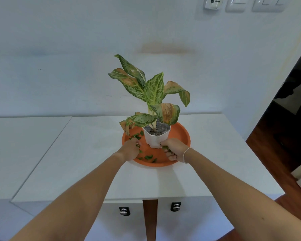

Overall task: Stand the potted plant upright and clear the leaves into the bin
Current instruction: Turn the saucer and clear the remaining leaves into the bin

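Note:
A potted plant with speckled green and browning leaves stands upright in a white faceted pot (pixel 155 138) on a round orange tray (pixel 182 136). Small green leaf bits (pixel 149 157) lie scattered on the tray, at its left side and near its front rim. My left hand (pixel 130 149) sits on the tray left of the pot, fingers curled around leaf bits. My right hand (pixel 173 148) is right of the pot, close to its base, gripping a clump of green leaf bits. No bin is in view.
The tray sits on a white cabinet top (pixel 76 153) against a white wall. Two drawer knobs (pixel 124 211) show on the cabinet front below. A dark doorway and wooden floor (pixel 276 150) lie to the right. Wall switches (pixel 236 4) are at the top.

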`<state>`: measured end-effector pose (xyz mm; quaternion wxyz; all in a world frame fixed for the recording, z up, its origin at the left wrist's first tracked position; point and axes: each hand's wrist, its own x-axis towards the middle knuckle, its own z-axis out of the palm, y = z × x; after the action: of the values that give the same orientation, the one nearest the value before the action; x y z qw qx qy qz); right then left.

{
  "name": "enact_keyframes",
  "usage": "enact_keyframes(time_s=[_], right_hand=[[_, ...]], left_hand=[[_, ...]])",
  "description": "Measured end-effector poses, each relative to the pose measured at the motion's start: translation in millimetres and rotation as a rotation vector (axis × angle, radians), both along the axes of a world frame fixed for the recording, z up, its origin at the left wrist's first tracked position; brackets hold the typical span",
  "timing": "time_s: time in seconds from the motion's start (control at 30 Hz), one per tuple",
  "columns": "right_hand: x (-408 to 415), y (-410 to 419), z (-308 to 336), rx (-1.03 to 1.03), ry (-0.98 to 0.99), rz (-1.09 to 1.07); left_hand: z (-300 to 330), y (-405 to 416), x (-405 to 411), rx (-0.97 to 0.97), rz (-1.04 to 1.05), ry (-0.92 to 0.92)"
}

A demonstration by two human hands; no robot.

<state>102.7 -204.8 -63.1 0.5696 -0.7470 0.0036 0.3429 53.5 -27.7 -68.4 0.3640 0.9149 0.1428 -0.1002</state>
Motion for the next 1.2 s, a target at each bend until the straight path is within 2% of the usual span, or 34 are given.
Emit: enact_keyframes(time_s=[0.07, 0.17, 0.33, 0.47, 0.57, 0.67, 0.83, 1.07, 1.2], right_hand=[[-0.6, -2.6, -0.6, 0.131, 0.126, -0.092], [-4.5, -2.7, -3.0, 0.157, 0.14, -0.12], [-4.3, -2.8, -6.7, 0.007, -0.06, -0.055], [-3.8, 1.7, -6.1, -0.284, -0.415, 0.177], [-4.8, 5.8, -8.5, -0.449, -0.6, 0.363], [-8.6, 8.2, -7.6, -0.583, -0.656, 0.53], [-13.7, 16.1, -9.9, -0.685, -0.782, 0.69], [-13.7, 19.7, -21.0, -0.718, -0.867, 0.641], [-12.1, 18.2, -22.9, -0.721, -0.845, 0.605]], left_hand=[[0.9, 1.7, -1.0, -0.081, 0.048, -0.019], [2.6, 2.3, -2.7, -0.107, 0.058, -0.037], [0.6, 3.4, -5.4, -0.045, 0.032, -0.067], [-0.6, 2.9, -9.7, -0.024, 0.011, -0.07], [-0.7, 2.5, -12.9, 0.132, -0.066, -0.023], [-0.2, 0.2, -12.2, 0.298, -0.106, 0.037], [2.3, -9.5, -10.0, 0.411, -0.049, 0.071], [2.7, -18.3, -7.5, 0.433, -0.043, 0.103], [14.0, -20.8, -13.3, 0.347, -0.07, 0.1]])
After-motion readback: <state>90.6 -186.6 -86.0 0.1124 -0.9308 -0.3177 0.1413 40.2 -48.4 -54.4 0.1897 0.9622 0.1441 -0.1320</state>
